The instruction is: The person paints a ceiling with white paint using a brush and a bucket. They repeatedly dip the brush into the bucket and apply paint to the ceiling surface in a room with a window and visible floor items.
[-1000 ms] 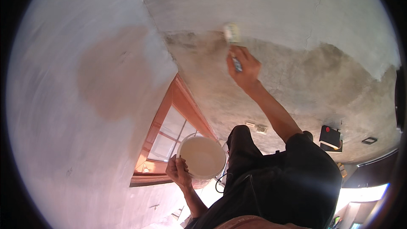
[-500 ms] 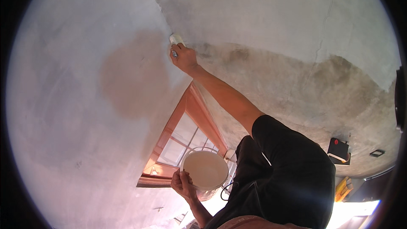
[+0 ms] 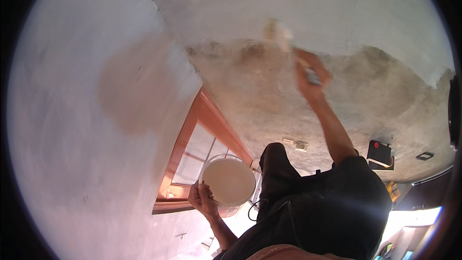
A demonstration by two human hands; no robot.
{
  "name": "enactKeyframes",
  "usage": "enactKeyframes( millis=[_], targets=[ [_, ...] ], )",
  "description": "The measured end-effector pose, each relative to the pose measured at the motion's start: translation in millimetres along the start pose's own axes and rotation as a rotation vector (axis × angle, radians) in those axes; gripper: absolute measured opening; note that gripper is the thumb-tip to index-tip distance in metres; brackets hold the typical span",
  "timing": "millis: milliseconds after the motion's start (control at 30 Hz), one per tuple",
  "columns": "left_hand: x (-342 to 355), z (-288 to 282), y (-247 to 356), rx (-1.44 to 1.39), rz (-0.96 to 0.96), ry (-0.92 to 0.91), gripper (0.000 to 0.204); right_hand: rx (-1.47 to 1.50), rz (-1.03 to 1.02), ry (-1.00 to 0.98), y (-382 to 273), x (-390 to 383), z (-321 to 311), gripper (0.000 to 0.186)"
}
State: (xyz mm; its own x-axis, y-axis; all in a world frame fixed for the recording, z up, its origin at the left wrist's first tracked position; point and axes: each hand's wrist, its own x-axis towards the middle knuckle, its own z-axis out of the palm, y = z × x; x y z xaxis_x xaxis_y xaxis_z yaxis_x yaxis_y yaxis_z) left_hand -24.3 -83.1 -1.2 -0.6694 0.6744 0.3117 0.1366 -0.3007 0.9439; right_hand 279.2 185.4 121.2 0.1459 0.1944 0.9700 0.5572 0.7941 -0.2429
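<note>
My right hand is closed round the handle of a wide paintbrush, raised against the grey wall. Motion smears both the hand and the brush head, so I cannot tell whether the bristles touch the surface. Below the brush, a brown, damp-looking stain spreads over this wall. Lower down, my left hand grips the rim of a round whitish bucket, with the thumb over the edge. Pale, creamy liquid shows inside the bucket.
To the left, a paler wall with a pinkish patch meets the grey one in a corner. A wooden-framed window lies behind the bucket. A wall socket, a black box and a yellow object are at the lower right.
My right hand has swung the brush rightward, away from the wall corner and across the grey wall. My left hand still holds the bucket, slightly higher and further left in view.
</note>
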Motion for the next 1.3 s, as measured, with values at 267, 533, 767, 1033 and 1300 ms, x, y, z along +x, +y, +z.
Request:
enactKeyframes(
  millis=[267, 533, 767, 1033, 1300],
  targets=[
    [0.4, 9.6, -0.3, 0.022, -0.007, -0.011, 0.027, 0.079, 0.213, 0.054, -42.6, -7.3, -12.6, 0.026],
    [3.1, 20.2, 1.2, 0.051, 0.044, -0.024, 0.029, 0.521, 0.270, 0.019, -47.3, 28.1, 250.2, 0.018],
    [6.5, 41.9, 9.8, 0.078, 0.080, -0.005, 0.031, 0.340, 0.134, -0.017, -10.6, 34.1, 153.5, 0.019],
    [20.0, 64.3, 16.2, 0.001, 0.109, -0.142, 0.039, 0.054, 0.169, 0.131, 22.0, 11.6, -121.9, 0.021],
    [32.1, 90.4, 33.7, -0.013, 0.183, -0.284, 0.038, -0.177, 0.449, 0.503, -24.8, 21.5, -257.0, 0.016]
  ],
)
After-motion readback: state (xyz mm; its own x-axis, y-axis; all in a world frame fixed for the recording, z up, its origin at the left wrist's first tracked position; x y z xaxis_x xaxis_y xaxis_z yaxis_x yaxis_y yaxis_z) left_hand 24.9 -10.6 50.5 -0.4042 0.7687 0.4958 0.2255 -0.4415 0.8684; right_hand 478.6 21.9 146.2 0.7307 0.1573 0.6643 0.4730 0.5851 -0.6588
